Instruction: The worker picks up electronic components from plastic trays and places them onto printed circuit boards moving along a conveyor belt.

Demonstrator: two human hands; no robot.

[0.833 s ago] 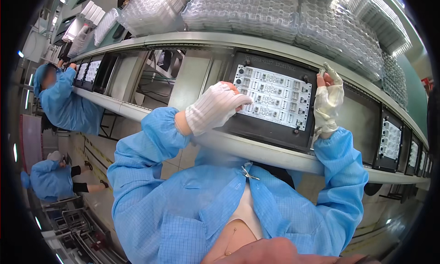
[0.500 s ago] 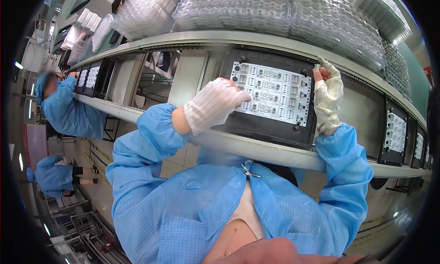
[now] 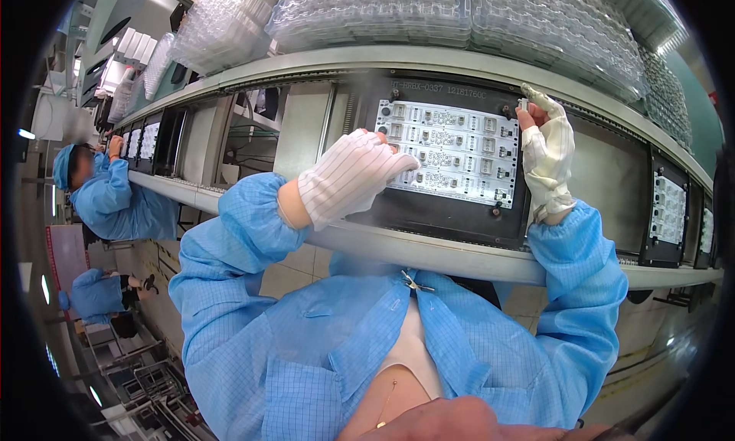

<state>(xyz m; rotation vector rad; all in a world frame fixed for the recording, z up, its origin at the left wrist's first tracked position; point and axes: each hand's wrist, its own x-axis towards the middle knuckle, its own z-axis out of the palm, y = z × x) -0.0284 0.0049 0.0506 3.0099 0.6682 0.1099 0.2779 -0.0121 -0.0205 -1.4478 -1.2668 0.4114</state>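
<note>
White circuit boards [image 3: 476,127] with small dark and silver parts sit as one panel on a black carrier plate [image 3: 459,217] in front of me. Over the panel's left edge is my left hand [image 3: 348,173] in a striped glove with bare fingertips. Its fingers curl down towards the boards; anything between them is hidden. Beyond the panel's right edge, my right hand [image 3: 548,151], gloved likewise, pinches a small white piece [image 3: 524,104] upright between thumb and finger, near the plate's far right corner.
The plate rides on a conveyor with a metal front rail [image 3: 429,247]. More carriers with boards [image 3: 666,211] stand to the right. Stacked clear plastic trays [image 3: 375,16] line the far side. At the far left a person in blue [image 3: 119,192] works at the same line.
The view has shifted slightly. Both my hands keep nearly the same places at the panel's two sides, the right still pinching the white piece. The person at far left has raised an arm.
</note>
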